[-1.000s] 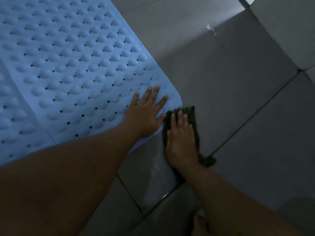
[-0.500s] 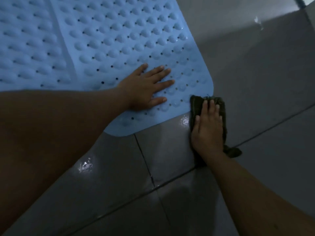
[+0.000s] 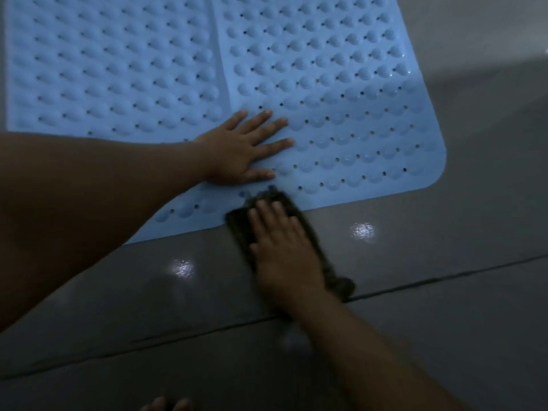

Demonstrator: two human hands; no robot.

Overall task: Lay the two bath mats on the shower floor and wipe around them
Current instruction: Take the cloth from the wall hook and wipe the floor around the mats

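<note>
Hands are working side by side at the near edge of the mats: the left hand (image 3: 241, 149) is lying flat, fingers spread, palm pressing down on the right mat (image 3: 341, 120), while the right hand (image 3: 278, 247) is lying flat with fingers extended and close together on a dark cloth (image 3: 326, 262), pinning it to the floor (image 3: 444, 321) rather than clutching it. Two blue studded mats are lying flat on the tiled shower floor, the left mat (image 3: 112, 69) adjoining the right one along a seam running away from the viewer. The cloth's far end is overlapping the right mat's near edge, just beside the left thumb; its long axis is running from that edge back toward the wrist, with a bunched tail trailing near a grout line (image 3: 444, 278). The mat's near edge is running left to right, ending in a rounded corner well to the right of both hands; the right hand is the nearer one to it. Judged from this layout, laying appears complete and wiping is under way, with the next stroke likely following the edge. Wet glints are showing on the tiles.
</note>
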